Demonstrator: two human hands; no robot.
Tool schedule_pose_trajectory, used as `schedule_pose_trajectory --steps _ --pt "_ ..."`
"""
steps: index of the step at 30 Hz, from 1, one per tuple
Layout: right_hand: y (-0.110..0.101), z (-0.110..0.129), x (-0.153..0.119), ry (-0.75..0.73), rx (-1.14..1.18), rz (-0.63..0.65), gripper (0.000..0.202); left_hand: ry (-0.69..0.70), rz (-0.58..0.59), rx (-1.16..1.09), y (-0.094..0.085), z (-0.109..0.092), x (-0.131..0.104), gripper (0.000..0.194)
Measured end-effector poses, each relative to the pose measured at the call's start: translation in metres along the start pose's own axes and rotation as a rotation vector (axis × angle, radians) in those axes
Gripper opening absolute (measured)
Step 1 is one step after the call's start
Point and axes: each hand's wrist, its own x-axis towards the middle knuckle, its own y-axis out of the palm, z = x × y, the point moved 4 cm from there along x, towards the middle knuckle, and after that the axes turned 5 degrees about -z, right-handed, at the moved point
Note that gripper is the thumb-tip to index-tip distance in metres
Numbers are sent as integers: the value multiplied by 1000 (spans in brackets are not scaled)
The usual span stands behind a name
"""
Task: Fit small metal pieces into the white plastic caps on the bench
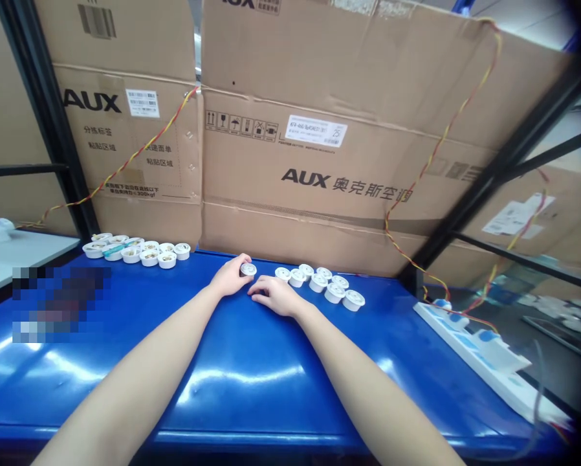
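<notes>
My left hand [228, 277] grips a small round white plastic part [248, 269] between thumb and fingers, its grey-white top face showing, close over the blue tabletop [252, 349]. Just to the right is my right hand [275, 295], its fingers loosely bent and apart, pointing left with nothing visible in them. Behind and to the right of it stands a group of several similar white round parts [335, 293]. At the far left of the table sits another cluster of white round parts [149, 257], with yellowish-brown bits showing inside.
Large cardboard panels [290, 223] stand along the back edge. A white power strip [494, 362] with plugs lies along the right edge, and a red-yellow twisted cable [429, 162] hangs down to it. Black metal posts [52, 116] frame the table. A blurred-out patch [60, 307] covers something left.
</notes>
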Motion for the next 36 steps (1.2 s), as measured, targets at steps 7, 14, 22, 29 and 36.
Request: schedule_pose_trajectory --steps 7,14,22,29,36 --pt "2 -9 -3 153 173 16 13 -63 93 81 -1 -9 -4 43" --pt "-11 -9 -6 163 176 -167 7 96 118 44 0 -21 -7 40" --pt "-25 -13 -8 225 140 -473 13 228 212 10 -1 -37 -13 36" --pt "-19 -16 -6 271 218 -436 13 245 206 49 -1 -39 -15 36" --pt "-16 -16 -5 263 209 -417 11 252 205 65 -1 -39 -15 35"
